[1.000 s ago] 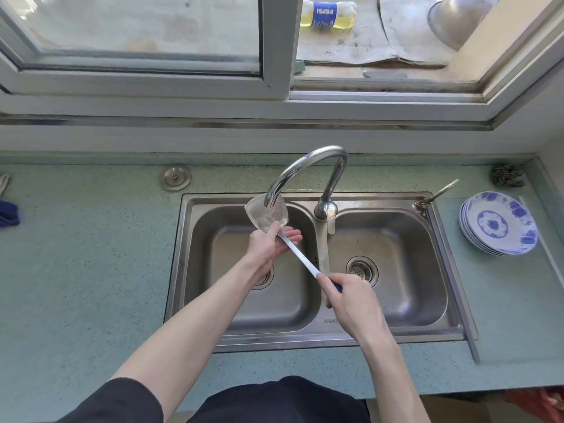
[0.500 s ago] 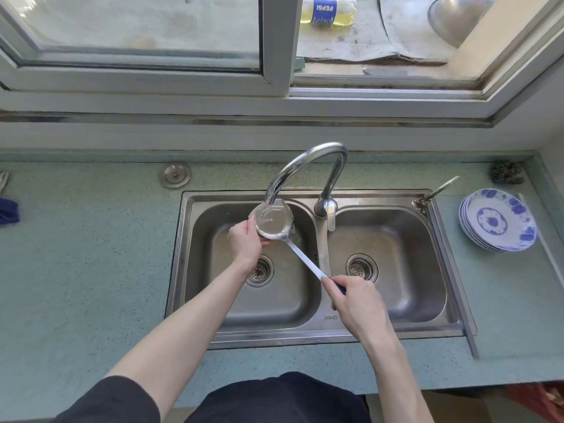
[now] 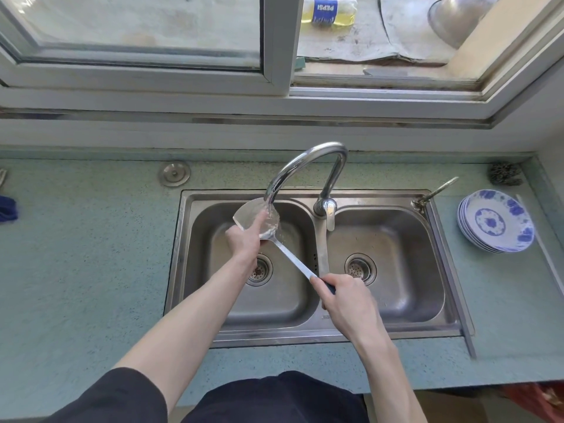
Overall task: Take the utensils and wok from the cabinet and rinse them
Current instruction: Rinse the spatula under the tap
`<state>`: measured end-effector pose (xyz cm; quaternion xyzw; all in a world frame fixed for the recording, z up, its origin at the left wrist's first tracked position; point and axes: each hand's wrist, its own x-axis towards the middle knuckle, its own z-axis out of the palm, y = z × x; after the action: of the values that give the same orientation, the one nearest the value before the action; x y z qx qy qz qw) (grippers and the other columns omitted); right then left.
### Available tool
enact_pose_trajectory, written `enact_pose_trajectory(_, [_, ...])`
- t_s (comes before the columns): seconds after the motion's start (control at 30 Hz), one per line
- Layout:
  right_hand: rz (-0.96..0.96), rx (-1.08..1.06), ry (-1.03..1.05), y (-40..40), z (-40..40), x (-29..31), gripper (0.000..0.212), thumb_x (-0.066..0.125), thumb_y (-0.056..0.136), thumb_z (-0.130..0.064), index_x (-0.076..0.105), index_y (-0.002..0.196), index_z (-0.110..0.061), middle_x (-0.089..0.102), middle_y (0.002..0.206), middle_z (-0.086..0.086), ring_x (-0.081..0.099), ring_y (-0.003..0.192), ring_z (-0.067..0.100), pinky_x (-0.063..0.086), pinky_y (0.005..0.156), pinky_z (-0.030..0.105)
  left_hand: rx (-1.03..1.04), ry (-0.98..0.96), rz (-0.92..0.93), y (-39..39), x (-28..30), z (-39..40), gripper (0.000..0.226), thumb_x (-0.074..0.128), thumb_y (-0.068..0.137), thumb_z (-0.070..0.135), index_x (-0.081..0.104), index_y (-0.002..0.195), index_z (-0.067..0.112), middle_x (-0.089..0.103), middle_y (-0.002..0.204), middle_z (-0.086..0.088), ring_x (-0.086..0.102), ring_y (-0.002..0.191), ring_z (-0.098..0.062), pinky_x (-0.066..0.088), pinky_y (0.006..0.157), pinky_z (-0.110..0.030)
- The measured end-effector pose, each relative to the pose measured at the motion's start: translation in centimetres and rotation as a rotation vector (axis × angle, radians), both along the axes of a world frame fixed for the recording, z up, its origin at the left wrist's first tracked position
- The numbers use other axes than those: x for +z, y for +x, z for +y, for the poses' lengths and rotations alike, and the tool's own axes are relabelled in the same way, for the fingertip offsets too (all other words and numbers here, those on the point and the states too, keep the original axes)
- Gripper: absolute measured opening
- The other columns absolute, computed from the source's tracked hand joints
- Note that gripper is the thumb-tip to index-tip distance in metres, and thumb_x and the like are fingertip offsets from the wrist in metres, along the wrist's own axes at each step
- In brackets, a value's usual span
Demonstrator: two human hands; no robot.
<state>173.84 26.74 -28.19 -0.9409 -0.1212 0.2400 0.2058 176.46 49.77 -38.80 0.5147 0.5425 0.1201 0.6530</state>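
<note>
A steel spatula (image 3: 291,257) with a dark handle slants over the left basin of the double sink (image 3: 180,239). Its blade sits right under the spout of the curved faucet (image 3: 308,160), with water running over it. My right hand (image 3: 345,300) grips the dark handle above the divider between the basins. My left hand (image 3: 247,239) holds the blade from below, thumb pressed on its wet face. No wok is in view.
A stack of blue-and-white plates (image 3: 496,221) sits on the counter right of the sink. A steel scourer (image 3: 503,174) lies in the back right corner, a round metal cap (image 3: 174,174) back left, a blue cloth (image 3: 7,209) at the far left. A window runs behind.
The spatula blade has turned and shifted slightly left under the spout. My left hand has moved from the neck of the handle up onto the blade, thumb now across its face.
</note>
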Motion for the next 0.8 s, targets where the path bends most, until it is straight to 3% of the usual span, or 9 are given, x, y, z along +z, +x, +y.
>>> enact_pose_trajectory(0.1, [0.034, -0.014, 0.03, 0.2, -0.2, 0.0, 0.047, 0.048, 0.101, -0.059, 0.067, 0.077, -0.023, 0.067, 0.066, -0.001, 0.064, 0.068, 0.024, 0.055, 0.065, 0.039, -0.062, 0.056, 0.026, -0.4, 0.9, 0.4, 0.061, 0.058, 0.088, 0.07, 0.076, 0.077, 0.013, 0.078, 0.076, -0.003, 0.076, 0.078, -0.023, 0.063, 0.076, -0.046])
enact_pose_trajectory(0.2, [0.05, -0.016, 0.022, 0.5, -0.6, 0.3, 0.045, 0.048, 0.102, -0.058, 0.068, 0.077, -0.026, 0.068, 0.066, -0.003, 0.064, 0.069, 0.02, 0.052, 0.063, 0.035, -0.186, 0.11, 0.052, -0.6, 1.3, 0.6, 0.063, 0.041, 0.103, 0.059, 0.075, 0.087, 0.008, 0.075, 0.083, -0.002, 0.07, 0.078, -0.02, 0.057, 0.075, -0.034])
enact_pose_trajectory(0.27, [0.062, -0.024, 0.009, 0.7, -0.8, 0.4, 0.046, 0.048, 0.103, -0.057, 0.069, 0.076, -0.025, 0.068, 0.064, -0.004, 0.064, 0.066, 0.019, 0.05, 0.06, 0.033, -0.239, -0.002, -0.007, -0.5, 0.6, 0.9, 0.053, 0.049, 0.099, 0.053, 0.075, 0.098, 0.007, 0.078, 0.094, -0.005, 0.073, 0.092, -0.023, 0.059, 0.089, -0.042])
enact_pose_trajectory(0.37, [0.081, -0.058, 0.008, 0.7, -1.3, 0.4, 0.048, 0.05, 0.103, -0.055, 0.067, 0.071, -0.024, 0.068, 0.061, -0.004, 0.061, 0.06, 0.017, 0.048, 0.059, 0.033, -0.355, -0.155, -0.122, -0.4, 0.6, 0.6, 0.018, 0.059, 0.097, 0.007, 0.073, 0.11, 0.008, 0.076, 0.112, -0.016, 0.072, 0.106, -0.032, 0.055, 0.102, -0.053])
enact_pose_trajectory(0.47, [0.069, -0.058, 0.013, 0.6, -1.7, 0.5, 0.046, 0.05, 0.102, -0.056, 0.069, 0.074, -0.025, 0.067, 0.061, -0.005, 0.06, 0.058, 0.016, 0.049, 0.058, 0.033, -0.33, -0.168, -0.163, -0.4, 1.0, 0.2, 0.028, 0.071, 0.082, -0.015, 0.074, 0.101, 0.007, 0.077, 0.102, -0.015, 0.073, 0.098, -0.032, 0.056, 0.1, -0.052])
enact_pose_trajectory(0.57, [0.051, -0.034, 0.023, 0.7, -1.3, 0.4, 0.045, 0.049, 0.101, -0.059, 0.071, 0.08, -0.026, 0.067, 0.064, -0.002, 0.062, 0.063, 0.021, 0.054, 0.062, 0.039, -0.179, -0.118, -0.13, 0.1, 1.6, -0.1, 0.027, 0.087, 0.075, 0.003, 0.074, 0.098, 0.01, 0.078, 0.093, -0.006, 0.074, 0.085, -0.019, 0.061, 0.086, -0.035])
enact_pose_trajectory(0.63, [0.039, -0.02, 0.027, 0.6, -0.9, 0.3, 0.045, 0.048, 0.101, -0.061, 0.071, 0.081, -0.028, 0.067, 0.066, -0.002, 0.063, 0.068, 0.023, 0.056, 0.065, 0.04, -0.087, -0.015, -0.062, 0.4, 1.9, -0.2, 0.027, 0.088, 0.08, 0.024, 0.071, 0.099, 0.015, 0.076, 0.09, 0.001, 0.07, 0.079, -0.007, 0.055, 0.074, -0.02])
enact_pose_trajectory(0.7, [0.029, -0.018, 0.025, 0.6, -0.8, 0.4, 0.044, 0.047, 0.101, -0.061, 0.07, 0.081, -0.029, 0.067, 0.067, -0.002, 0.063, 0.07, 0.023, 0.056, 0.066, 0.04, -0.065, 0.033, -0.052, 0.6, 2.5, -0.3, 0.025, 0.07, 0.095, 0.04, 0.072, 0.099, 0.016, 0.074, 0.087, 0.004, 0.067, 0.077, -0.006, 0.05, 0.067, -0.015])
enact_pose_trajectory(0.8, [0.04, -0.031, 0.02, 1.0, -1.1, 0.9, 0.045, 0.049, 0.102, -0.058, 0.071, 0.079, -0.026, 0.067, 0.064, -0.004, 0.062, 0.068, 0.021, 0.054, 0.065, 0.037, -0.12, 0.033, -0.036, 0.5, 2.6, 0.0, 0.057, 0.038, 0.107, 0.053, 0.074, 0.111, 0.009, 0.074, 0.1, 0.002, 0.068, 0.096, -0.016, 0.05, 0.086, -0.025])
